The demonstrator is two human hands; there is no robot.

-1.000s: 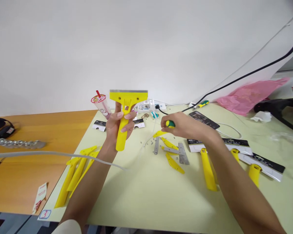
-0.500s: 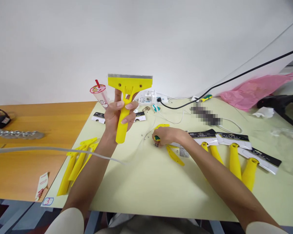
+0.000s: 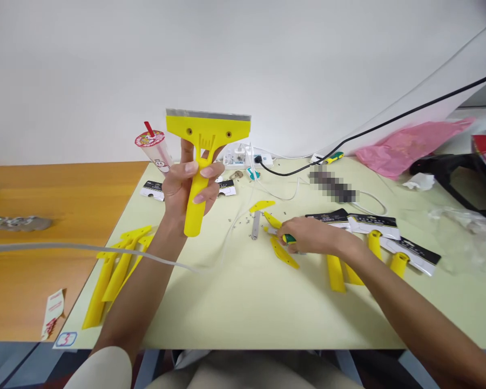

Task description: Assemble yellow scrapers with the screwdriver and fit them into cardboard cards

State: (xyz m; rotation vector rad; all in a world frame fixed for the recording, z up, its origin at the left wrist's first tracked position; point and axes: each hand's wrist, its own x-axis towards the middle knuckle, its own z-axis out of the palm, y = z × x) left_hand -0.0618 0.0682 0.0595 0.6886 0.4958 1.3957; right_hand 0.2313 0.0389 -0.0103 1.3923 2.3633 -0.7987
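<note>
My left hand point(image 3: 192, 186) is closed around the handle of a yellow scraper point(image 3: 208, 129), held upright above the table with its grey metal blade edge on top. Two screw holes show in the scraper's head. Over the table to the right, my right hand point(image 3: 308, 235) grips a screwdriver point(image 3: 289, 238) by its green and yellow handle; its shaft is hard to make out. Beside this hand lie loose yellow head pieces point(image 3: 284, 254) and a metal strip point(image 3: 256, 225). Small screws point(image 3: 240, 221) are scattered to the left of the strip.
Several yellow scrapers point(image 3: 123, 265) lie by my left forearm. Yellow handles point(image 3: 335, 273) and black-and-white packages point(image 3: 375, 226) lie on the right. A drink cup point(image 3: 156, 151), a power strip point(image 3: 243, 156) and a pink bag point(image 3: 409, 148) stand along the back. A pale cable point(image 3: 105, 248) crosses in front.
My right hand has moved right, away from the screws, uncovering the metal strip and a yellow piece. My left hand still holds the scraper up. The whole view has shifted slightly.
</note>
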